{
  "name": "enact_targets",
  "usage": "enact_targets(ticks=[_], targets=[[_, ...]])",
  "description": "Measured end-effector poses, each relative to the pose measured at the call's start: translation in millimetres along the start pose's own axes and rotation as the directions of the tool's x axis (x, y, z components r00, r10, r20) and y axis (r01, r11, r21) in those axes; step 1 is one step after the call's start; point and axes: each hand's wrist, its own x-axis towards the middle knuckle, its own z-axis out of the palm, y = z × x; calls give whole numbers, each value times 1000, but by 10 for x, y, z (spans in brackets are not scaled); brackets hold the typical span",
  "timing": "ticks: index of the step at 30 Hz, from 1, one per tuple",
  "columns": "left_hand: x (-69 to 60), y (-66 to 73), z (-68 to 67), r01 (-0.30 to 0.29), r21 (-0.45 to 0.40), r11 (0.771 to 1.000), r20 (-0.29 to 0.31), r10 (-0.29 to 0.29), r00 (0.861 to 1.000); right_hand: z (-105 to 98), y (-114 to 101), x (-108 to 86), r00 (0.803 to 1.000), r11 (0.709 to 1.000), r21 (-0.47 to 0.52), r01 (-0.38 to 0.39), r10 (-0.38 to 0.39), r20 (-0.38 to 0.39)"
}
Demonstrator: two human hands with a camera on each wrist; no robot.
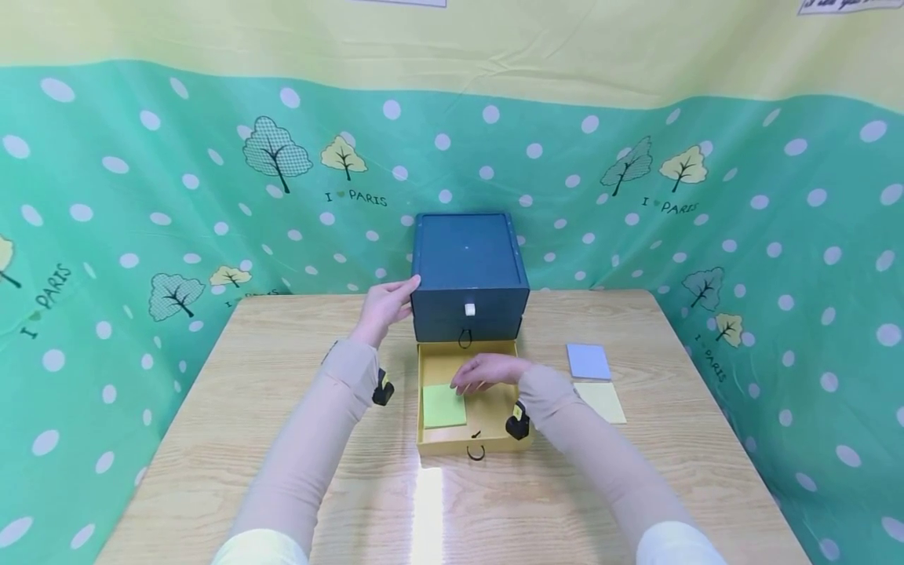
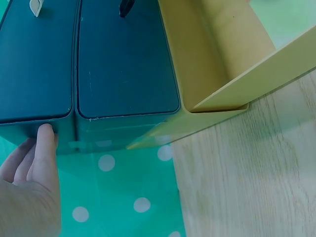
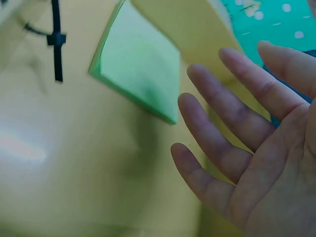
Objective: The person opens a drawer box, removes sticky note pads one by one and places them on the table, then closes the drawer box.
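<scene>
A stacked drawer unit [image 1: 466,251] with dark blue upper drawers stands at the back middle of the table. Its yellow bottom drawer [image 1: 492,408] is pulled out toward me. Inside, at the left, lies a green sticky-note pad [image 1: 443,406]. My left hand [image 1: 384,306] touches the left side of the blue top section, its fingers fairly straight in the left wrist view [image 2: 37,182]. Over the drawer hovers my right hand [image 1: 490,370], near the pad. In the right wrist view its fingers [image 3: 229,106] are spread and relaxed, apart from the green pad, with nothing held.
A blue sticky-note pad [image 1: 588,362] and a pale yellow pad [image 1: 600,402] lie on the wooden table [image 1: 304,400] right of the drawer. A black loop pull [image 1: 476,453] hangs at the drawer's front. A polka-dot curtain [image 1: 353,173] encloses the table's back and sides.
</scene>
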Motion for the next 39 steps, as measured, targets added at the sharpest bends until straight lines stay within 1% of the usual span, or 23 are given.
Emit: enact_targets(ticks=[3, 6, 10, 15, 20, 25, 28, 32, 36, 39], targets=[[25, -22, -4, -1, 8, 1000, -11, 2, 1000, 7, -11, 48, 999, 996, -78, -30, 28, -25], [19, -17, -5, 1, 20, 1000, -14, -1, 1000, 34, -19, 98, 998, 987, -158, -25, 15, -64], [22, -18, -5, 0, 24, 1000, -15, 1, 1000, 77, -26, 160, 991, 976, -216, -7, -23, -134], [5, -10, -11, -1, 25, 1000, -11, 2, 1000, 87, -17, 212, 977, 959, -282, -37, -25, -211], [-24, -4, -14, 2, 21, 1000, -11, -1, 1000, 74, 40, 251, 969, 941, -336, -39, -46, -243], [-8, 3, -6, -5, 12, 1000, -1, 5, 1000, 63, 79, 291, 965, 930, -365, -30, -69, -255], [-3, 6, -2, -7, 13, 1000, -5, 7, 1000, 68, 99, 333, 967, 904, -425, -46, -67, -248], [-3, 5, -4, -5, 18, 1000, -2, 5, 1000, 80, 119, 398, 972, 851, -519, -80, -48, -229], [3, -14, -12, -5, 27, 1000, 8, 4, 1000, 97, 116, 442, 978, 811, -576, -102, -24, -206], [6, -20, -14, -16, 37, 999, 3, 16, 1000, 116, 92, 455, 981, 782, -615, -101, -24, -191]])
